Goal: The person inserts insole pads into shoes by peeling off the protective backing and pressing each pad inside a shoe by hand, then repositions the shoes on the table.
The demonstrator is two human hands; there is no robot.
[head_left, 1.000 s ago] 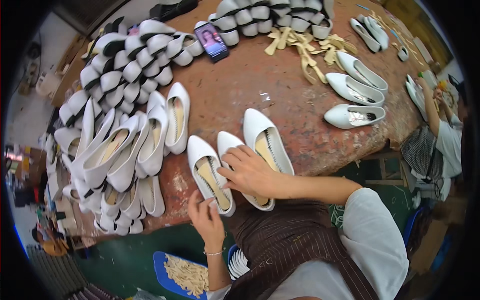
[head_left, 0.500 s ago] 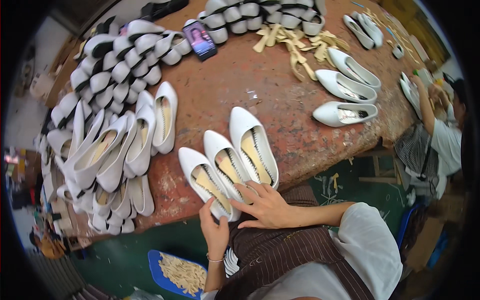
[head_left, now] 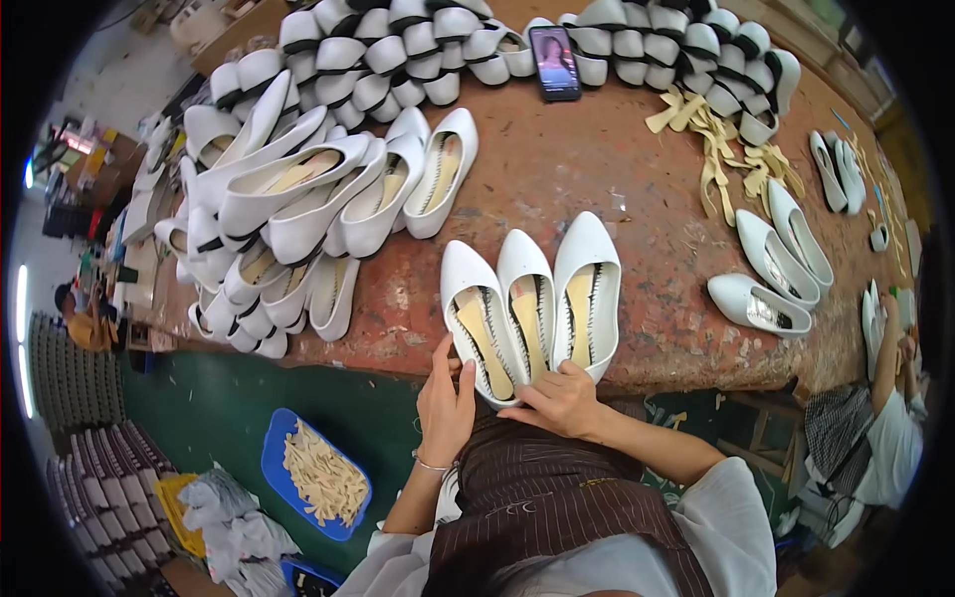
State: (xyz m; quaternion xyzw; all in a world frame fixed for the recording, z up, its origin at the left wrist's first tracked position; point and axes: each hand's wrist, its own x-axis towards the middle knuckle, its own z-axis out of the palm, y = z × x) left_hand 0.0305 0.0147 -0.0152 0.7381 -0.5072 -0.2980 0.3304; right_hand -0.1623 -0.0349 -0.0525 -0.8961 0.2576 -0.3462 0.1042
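On the table [head_left: 537, 179] we have three white shoes [head_left: 522, 257] abreast at the near edge, our left hand [head_left: 445, 406], fingers parted, beside them, our right hand [head_left: 563, 403] curled at their near ends, grip unclear, apparently aligning pale insoles [head_left: 484, 348] that next need pressing.

at the near edge of the table [head_left: 657, 328], three white pointed shoes stand side by side, toes away from the person, each with a cream strip inside; the left hand [head_left: 445, 403], fingers parted, is at the outer side of the leftmost shoe [head_left: 469, 267], while the right hand [head_left: 560, 401] covers the heel of the middle shoe [head_left: 524, 261], its exact grip unclear. a heap of white shoes [head_left: 298, 184] lies to the left, and a lit phone [head_left: 554, 63] leans among the stacked shoes behind. cream strips [head_left: 718, 139] lie farther right, and a blue tub [head_left: 274, 450] on the floor holds more cream pieces [head_left: 323, 476].
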